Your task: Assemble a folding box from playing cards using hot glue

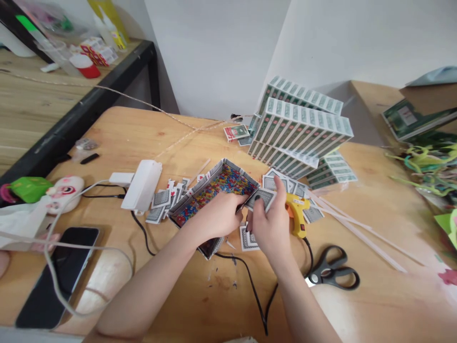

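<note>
An open box (pixel 210 248) with grey card-patterned walls and a multicoloured speckled inside stands at the table's middle. My left hand (pixel 228 212) reaches over it, fingers closed on the wall at its right corner. In my right hand (pixel 269 228) a grey-backed playing card (pixel 263 196) is pinched, its edge close against that corner; whether it touches is hidden by my fingers. More playing cards (pixel 276 180) lie behind and below my right hand. Just right of that hand lies a yellow glue gun (pixel 300 214), its nozzle partly hidden.
Green-and-white card boxes (pixel 289 128) are stacked at the back right. Black-handled scissors (pixel 333 271) and pale glue sticks (pixel 364 233) lie right. At left are loose cards (pixel 160 199), a white power block (pixel 142 186), a phone (pixel 59 276) and cables. The black cord (pixel 250 281) loops across the front.
</note>
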Action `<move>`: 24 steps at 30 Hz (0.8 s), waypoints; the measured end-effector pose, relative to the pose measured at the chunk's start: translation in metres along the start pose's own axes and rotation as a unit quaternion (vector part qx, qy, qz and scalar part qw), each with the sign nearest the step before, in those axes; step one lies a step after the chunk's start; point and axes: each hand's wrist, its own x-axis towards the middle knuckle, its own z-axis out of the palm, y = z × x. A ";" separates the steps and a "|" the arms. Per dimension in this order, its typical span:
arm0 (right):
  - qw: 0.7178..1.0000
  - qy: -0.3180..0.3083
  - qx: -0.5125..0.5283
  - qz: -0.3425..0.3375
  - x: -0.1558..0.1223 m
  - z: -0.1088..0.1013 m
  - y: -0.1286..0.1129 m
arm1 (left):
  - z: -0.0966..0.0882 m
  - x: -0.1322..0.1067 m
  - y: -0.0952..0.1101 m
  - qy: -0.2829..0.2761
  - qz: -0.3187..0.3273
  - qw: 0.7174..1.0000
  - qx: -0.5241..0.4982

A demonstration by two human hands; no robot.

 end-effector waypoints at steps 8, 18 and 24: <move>0.943 -0.090 0.270 0.173 0.014 -0.013 0.023 | -0.002 0.000 0.005 -0.004 -0.008 0.999 0.046; 0.946 -0.075 0.269 0.164 0.029 -0.008 0.040 | -0.002 0.002 0.006 0.009 0.002 0.996 0.088; 0.951 -0.058 0.252 0.169 0.038 -0.008 0.032 | 0.000 0.001 0.004 0.003 -0.008 0.997 0.080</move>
